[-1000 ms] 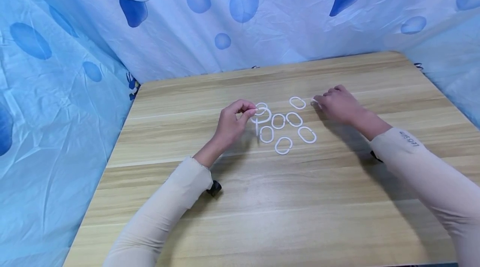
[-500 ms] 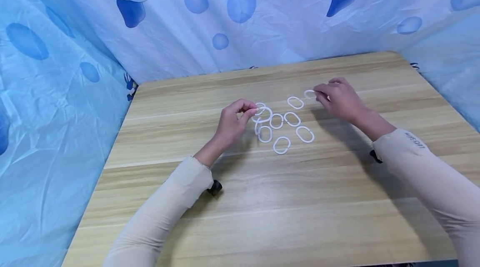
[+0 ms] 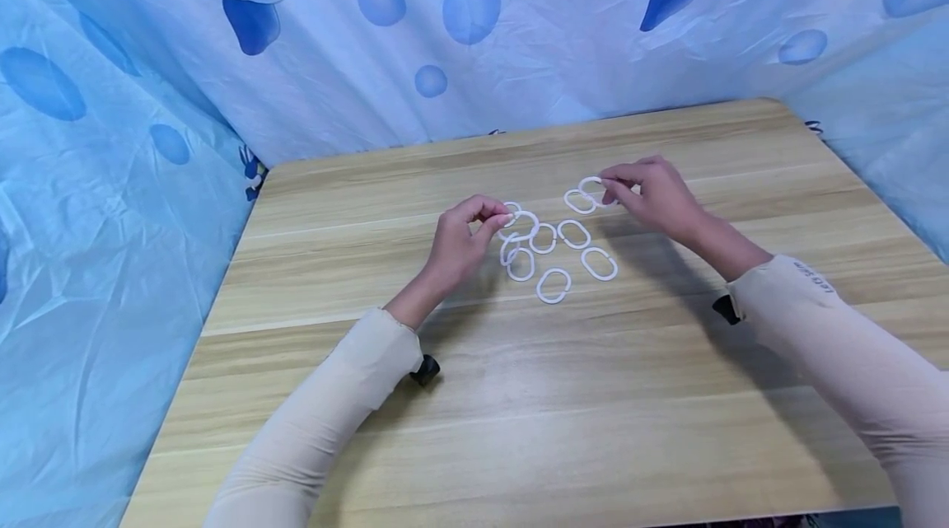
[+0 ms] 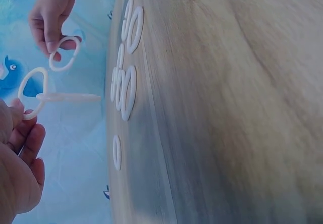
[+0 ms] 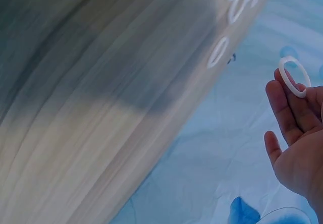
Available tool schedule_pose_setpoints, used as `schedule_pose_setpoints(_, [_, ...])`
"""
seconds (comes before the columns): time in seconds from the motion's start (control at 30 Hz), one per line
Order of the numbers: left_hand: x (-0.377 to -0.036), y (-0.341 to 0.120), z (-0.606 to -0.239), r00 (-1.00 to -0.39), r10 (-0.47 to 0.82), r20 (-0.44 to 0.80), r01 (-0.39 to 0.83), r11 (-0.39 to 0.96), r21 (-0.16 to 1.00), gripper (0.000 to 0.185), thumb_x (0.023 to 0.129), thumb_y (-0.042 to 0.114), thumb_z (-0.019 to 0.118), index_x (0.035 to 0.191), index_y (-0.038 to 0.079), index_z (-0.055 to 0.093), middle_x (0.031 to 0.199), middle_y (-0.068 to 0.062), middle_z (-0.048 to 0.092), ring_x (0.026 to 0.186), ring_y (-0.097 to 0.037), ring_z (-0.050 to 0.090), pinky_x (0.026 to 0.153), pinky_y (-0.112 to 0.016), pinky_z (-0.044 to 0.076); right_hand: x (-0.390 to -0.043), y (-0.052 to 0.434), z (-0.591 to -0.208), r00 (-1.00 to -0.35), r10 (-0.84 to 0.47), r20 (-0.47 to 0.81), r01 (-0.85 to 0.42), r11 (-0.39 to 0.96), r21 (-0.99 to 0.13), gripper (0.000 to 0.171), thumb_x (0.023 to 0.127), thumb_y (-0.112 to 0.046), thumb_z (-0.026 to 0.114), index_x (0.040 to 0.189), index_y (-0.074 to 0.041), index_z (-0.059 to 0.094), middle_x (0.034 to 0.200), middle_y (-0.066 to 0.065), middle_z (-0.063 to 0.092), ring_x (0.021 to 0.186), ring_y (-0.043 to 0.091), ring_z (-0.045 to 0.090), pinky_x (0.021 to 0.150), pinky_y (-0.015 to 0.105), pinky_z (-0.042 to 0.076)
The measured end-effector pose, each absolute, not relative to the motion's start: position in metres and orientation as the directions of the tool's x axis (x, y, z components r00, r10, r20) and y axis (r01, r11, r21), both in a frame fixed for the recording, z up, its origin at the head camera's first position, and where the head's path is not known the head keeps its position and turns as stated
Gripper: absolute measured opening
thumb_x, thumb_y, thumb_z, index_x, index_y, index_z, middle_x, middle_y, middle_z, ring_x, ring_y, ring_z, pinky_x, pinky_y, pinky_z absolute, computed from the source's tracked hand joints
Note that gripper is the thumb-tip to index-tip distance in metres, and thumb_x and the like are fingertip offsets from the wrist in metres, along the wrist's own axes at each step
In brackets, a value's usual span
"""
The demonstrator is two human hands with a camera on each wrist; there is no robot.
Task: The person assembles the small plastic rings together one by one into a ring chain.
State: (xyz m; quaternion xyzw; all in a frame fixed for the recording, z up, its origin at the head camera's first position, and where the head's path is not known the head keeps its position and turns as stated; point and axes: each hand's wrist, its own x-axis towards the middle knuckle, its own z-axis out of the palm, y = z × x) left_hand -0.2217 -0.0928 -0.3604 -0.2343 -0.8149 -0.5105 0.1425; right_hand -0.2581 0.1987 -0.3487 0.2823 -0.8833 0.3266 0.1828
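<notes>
My left hand (image 3: pixel 461 244) pinches a white oval plastic ring link between thumb and fingertips, above the table. In the left wrist view, a second white link (image 4: pixel 70 97) hangs from this held link (image 4: pixel 46 82), looped through it. My right hand (image 3: pixel 656 197) pinches another single white link (image 5: pixel 284 76) between thumb and fingers, raised over the table to the right of the left hand. Several loose white links lie flat between and in front of the hands, among them a front link (image 3: pixel 539 291) with a small gap in its side.
A light wood-grain table (image 3: pixel 519 413) spreads under both hands. Blue patterned curtains (image 3: pixel 334 100) hang behind it and on both sides. A small black device (image 3: pixel 426 370) sits under the left wrist, another (image 3: pixel 726 310) under the right.
My right hand has lifted a link off the table's far right part and brought it leftward, toward the left hand. The left hand stays nearly still; its hanging link has turned.
</notes>
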Motion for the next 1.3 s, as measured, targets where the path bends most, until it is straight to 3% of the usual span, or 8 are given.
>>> schedule_pose_setpoints(0.17, [-0.222,-0.091,-0.360,-0.845,0.233,0.481,0.534,0.379,0.755,0.005,0.087,0.007,0.069,0.091,0.003,0.069,0.087,-0.007,0.068,0.078,-0.014,0.058,0.073,-0.029,0.049,-0.251,0.185,-0.341,-0.803,-0.325,0.500,-0.587,0.576,-0.569,0.015,0.093,-0.002,0.060,0.100,0.002,0.073,0.072,0.009,0.071,0.067,0.025,0.066,0.044,0.017,0.030])
schedule_pose_setpoints(0.57, [-0.221,-0.082,-0.358,-0.854,0.235,0.464,0.520,0.389,0.760,0.007,0.087,0.006,0.070,0.091,0.001,0.069,0.086,-0.008,0.069,0.077,-0.016,0.059,0.073,-0.037,0.051,-0.235,0.148,-0.327,-0.866,-0.245,0.436,-0.499,0.491,-0.714,0.015,0.094,-0.006,0.060,0.098,-0.001,0.073,0.071,0.008,0.071,0.068,0.026,0.066,0.047,0.017,0.036])
schedule_pose_setpoints(0.8, [-0.220,-0.077,-0.355,-0.855,0.235,0.462,0.518,0.398,0.757,0.006,0.087,0.005,0.070,0.091,0.001,0.069,0.084,-0.008,0.068,0.077,-0.016,0.059,0.073,-0.034,0.051,-0.230,0.130,-0.322,-0.840,-0.275,0.467,-0.542,0.444,-0.714,0.014,0.093,-0.005,0.060,0.096,0.000,0.073,0.070,0.008,0.070,0.065,0.025,0.064,0.043,0.016,0.032])
schedule_pose_setpoints(1.0, [-0.219,-0.074,-0.353,-0.855,0.239,0.461,0.519,0.416,0.747,0.005,0.087,0.004,0.070,0.091,0.001,0.069,0.083,-0.007,0.068,0.076,-0.015,0.059,0.071,-0.028,0.050,-0.229,0.119,-0.322,-0.801,-0.298,0.519,-0.597,0.453,-0.662,0.014,0.092,-0.002,0.060,0.093,-0.001,0.074,0.067,0.007,0.070,0.056,0.014,0.059,0.041,0.016,0.029])
schedule_pose_setpoints(1.1, [-0.218,-0.072,-0.352,-0.858,0.236,0.456,0.513,0.424,0.747,0.005,0.088,0.005,0.069,0.091,0.001,0.069,0.082,-0.007,0.068,0.075,-0.014,0.059,0.070,-0.026,0.050,-0.228,0.116,-0.323,-0.779,-0.299,0.552,-0.622,0.483,-0.616,0.014,0.090,-0.001,0.060,0.091,-0.001,0.074,0.065,0.006,0.069,0.055,0.012,0.057,0.049,0.019,0.032])
schedule_pose_setpoints(1.27, [-0.217,-0.071,-0.353,-0.875,0.211,0.436,0.483,0.446,0.754,0.005,0.089,0.007,0.069,0.091,0.003,0.070,0.082,-0.005,0.068,0.074,-0.013,0.059,0.068,-0.024,0.048,-0.224,0.112,-0.325,-0.756,-0.289,0.587,-0.637,0.528,-0.562,0.012,0.090,-0.002,0.060,0.088,0.000,0.072,0.064,0.006,0.069,0.056,0.015,0.059,0.079,0.035,0.040])
schedule_pose_setpoints(1.3, [-0.217,-0.071,-0.353,-0.877,0.204,0.434,0.478,0.450,0.754,0.005,0.089,0.008,0.069,0.091,0.003,0.070,0.082,-0.005,0.068,0.074,-0.013,0.059,0.067,-0.024,0.048,-0.224,0.111,-0.326,-0.754,-0.289,0.590,-0.638,0.535,-0.554,0.012,0.090,-0.002,0.060,0.088,0.001,0.072,0.064,0.006,0.069,0.056,0.015,0.059,0.080,0.037,0.041])
